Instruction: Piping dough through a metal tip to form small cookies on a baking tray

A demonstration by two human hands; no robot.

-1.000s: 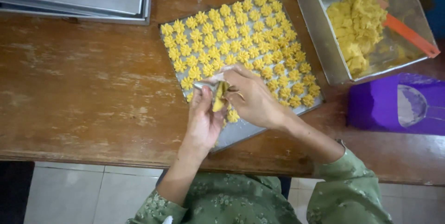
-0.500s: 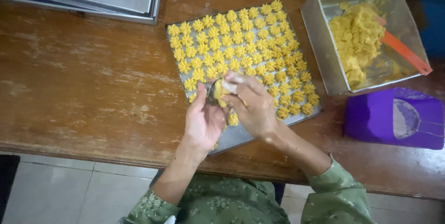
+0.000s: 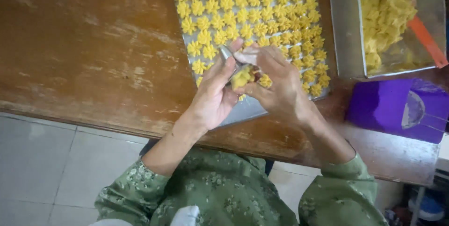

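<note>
Nearest us, our forearms come up out of green patterned sleeves (image 3: 220, 193) and meet over the near edge of the baking tray (image 3: 248, 110). Our left hand (image 3: 214, 96) stands palm inward, fingers stretched up along a small metal piping nozzle (image 3: 226, 52). Our right hand (image 3: 277, 82) curls over from the other side, both hands clasping a lump of yellow dough (image 3: 242, 78) in its wrapping between them. How the wrapping is folded we cannot make out. Beyond lie rows of piped yellow cookies (image 3: 243, 8), cut off by the top edge. Far right, a clear dough container (image 3: 343, 29) and a purple box (image 3: 381, 106) on the wooden table (image 3: 89, 53).
</note>
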